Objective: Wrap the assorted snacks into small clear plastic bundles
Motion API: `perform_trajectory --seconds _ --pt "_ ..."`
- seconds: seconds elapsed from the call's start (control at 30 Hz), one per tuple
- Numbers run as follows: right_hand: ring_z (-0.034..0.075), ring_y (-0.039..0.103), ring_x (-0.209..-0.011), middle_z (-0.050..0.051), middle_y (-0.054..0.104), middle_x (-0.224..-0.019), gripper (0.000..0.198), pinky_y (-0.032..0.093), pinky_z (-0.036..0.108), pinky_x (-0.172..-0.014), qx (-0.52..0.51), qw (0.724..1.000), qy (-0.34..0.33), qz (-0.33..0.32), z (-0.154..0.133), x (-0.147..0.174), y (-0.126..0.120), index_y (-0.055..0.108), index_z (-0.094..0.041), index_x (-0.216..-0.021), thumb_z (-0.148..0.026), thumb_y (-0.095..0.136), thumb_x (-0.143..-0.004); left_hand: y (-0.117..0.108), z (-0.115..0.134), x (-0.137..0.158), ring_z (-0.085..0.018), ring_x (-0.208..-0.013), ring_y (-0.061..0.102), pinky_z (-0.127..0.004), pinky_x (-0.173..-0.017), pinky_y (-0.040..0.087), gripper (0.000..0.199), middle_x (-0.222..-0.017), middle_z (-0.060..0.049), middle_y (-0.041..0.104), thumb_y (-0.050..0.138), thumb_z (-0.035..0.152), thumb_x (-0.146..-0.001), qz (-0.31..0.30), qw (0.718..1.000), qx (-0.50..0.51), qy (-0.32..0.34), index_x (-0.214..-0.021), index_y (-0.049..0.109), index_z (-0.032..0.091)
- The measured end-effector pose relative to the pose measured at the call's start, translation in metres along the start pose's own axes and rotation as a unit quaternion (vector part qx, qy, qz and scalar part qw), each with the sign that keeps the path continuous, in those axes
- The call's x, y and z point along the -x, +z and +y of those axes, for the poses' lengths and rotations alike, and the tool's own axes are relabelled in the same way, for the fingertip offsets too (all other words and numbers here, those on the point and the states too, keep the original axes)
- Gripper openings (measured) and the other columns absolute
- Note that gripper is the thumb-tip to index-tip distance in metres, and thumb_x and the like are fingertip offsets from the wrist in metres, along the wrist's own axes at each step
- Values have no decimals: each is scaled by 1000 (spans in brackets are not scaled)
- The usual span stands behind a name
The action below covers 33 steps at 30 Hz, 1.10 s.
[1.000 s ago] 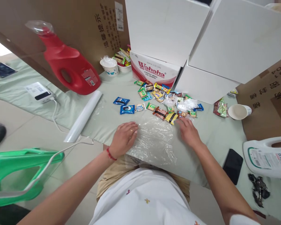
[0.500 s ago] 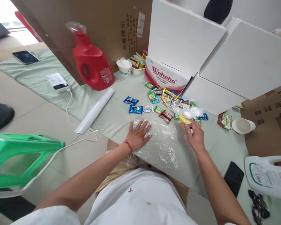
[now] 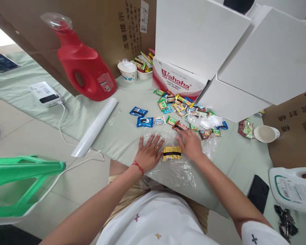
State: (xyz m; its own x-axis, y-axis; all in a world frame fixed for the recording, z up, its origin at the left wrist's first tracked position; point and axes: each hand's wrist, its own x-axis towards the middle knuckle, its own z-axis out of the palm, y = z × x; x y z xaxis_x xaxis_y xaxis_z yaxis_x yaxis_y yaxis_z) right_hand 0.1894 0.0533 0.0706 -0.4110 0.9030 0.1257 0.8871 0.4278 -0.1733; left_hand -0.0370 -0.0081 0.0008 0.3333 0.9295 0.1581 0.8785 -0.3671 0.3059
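Note:
My left hand [image 3: 150, 153] lies flat, fingers spread, on a clear plastic bag [image 3: 180, 173] on the cloth. Just right of its thumb, a yellow wrapped snack [image 3: 172, 153] with a dark stripe rests on the plastic. My right hand [image 3: 191, 144] is slightly blurred, holds nothing I can see, and has its fingertips by a reddish-brown snack packet [image 3: 180, 126]; whether they touch it I cannot tell. Beyond the hands lie blue snack packets [image 3: 145, 122], a white one [image 3: 158, 120] and a pile of mixed small packets [image 3: 180, 107].
A Wahaha carton [image 3: 178, 80] and white boxes [image 3: 201, 37] stand behind the pile. At left are a red detergent bottle [image 3: 84, 68], a white roll [image 3: 95, 127] and a power bank [image 3: 46, 93] with cable. A paper cup [image 3: 266, 133] and phone [image 3: 258, 194] lie right.
My right hand has moved left and let go of the yellow snack, which now lies on the plastic. My left hand stays flat. The view has shifted slightly.

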Motion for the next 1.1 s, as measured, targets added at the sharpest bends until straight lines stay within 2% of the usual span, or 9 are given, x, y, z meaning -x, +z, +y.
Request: perform_trajectory --seconds 0.2,0.33,0.47,0.57,0.67,0.77,0.87,0.97,1.1 --pt "36 52 -123 22 60 -131 47 48 44 -94 69 986 152 3 34 -143 10 58 -9 -132 -44 50 -100 -2 0 0 -33 -154 26 -69 -122 -1 56 -165 -8 32 38 43 -103 -5 1000 -9 2 -157 40 30" --pt "34 59 -117 23 60 -131 50 49 42 -94 62 978 194 -48 33 -177 23 55 -7 -135 -40 57 -97 -2 -1 0 -32 -154 27 -68 -122 -1 55 -164 -8 35 37 45 -103 1 1000 -4 2 -156 41 31" --pt "33 62 -115 20 63 -129 46 49 42 -95 33 990 137 -29 36 -147 14 58 -14 -135 -38 59 -96 -1 0 0 -32 -154 27 -66 -123 -2 56 -164 -8 36 38 46 -103 7 1000 6 -2 -156 41 30" --pt "32 61 -117 16 64 -131 51 49 44 -99 -77 997 23 -14 41 -97 -4 57 -18 -138 -42 63 -93 1 0 1 -32 -154 27 -65 -124 -2 55 -164 -7 37 40 47 -102 13 1000 13 -5 -155 43 31" --pt "28 62 -118 12 62 -136 59 51 43 -98 -209 971 -102 -59 39 -41 -18 51 -23 -145 -45 66 -92 2 0 2 -31 -154 27 -64 -124 -3 55 -164 -6 36 39 46 -102 19 1000 13 -6 -155 42 30" --pt "28 58 -124 12 60 -138 56 47 45 -104 -236 949 -176 -117 28 4 -17 50 -26 -146 -41 65 -94 1 0 3 -30 -155 26 -64 -124 -1 55 -165 -6 35 40 45 -102 23 1000 6 -4 -156 41 31" --pt "33 53 -127 16 54 -145 73 43 51 -108 -164 954 -178 -177 15 25 -9 46 -22 -150 -43 74 -87 1 0 2 -30 -154 27 -64 -124 0 55 -165 -7 35 40 44 -102 25 1000 -1 -1 -156 41 32" --pt "37 44 -133 19 46 -153 93 36 56 -111 -111 967 -155 -171 7 25 -3 40 -19 -155 -51 82 -78 0 0 1 -31 -154 29 -65 -123 1 55 -165 -7 35 42 42 -102 23 1000 -7 3 -156 40 32" --pt "36 40 -135 18 58 -138 81 33 52 -113 -80 970 -162 -161 -2 17 4 49 -16 -147 -44 82 -79 1 0 0 -33 -153 30 -68 -122 2 55 -165 -8 35 41 41 -102 14 1000 -16 6 -157 40 31"
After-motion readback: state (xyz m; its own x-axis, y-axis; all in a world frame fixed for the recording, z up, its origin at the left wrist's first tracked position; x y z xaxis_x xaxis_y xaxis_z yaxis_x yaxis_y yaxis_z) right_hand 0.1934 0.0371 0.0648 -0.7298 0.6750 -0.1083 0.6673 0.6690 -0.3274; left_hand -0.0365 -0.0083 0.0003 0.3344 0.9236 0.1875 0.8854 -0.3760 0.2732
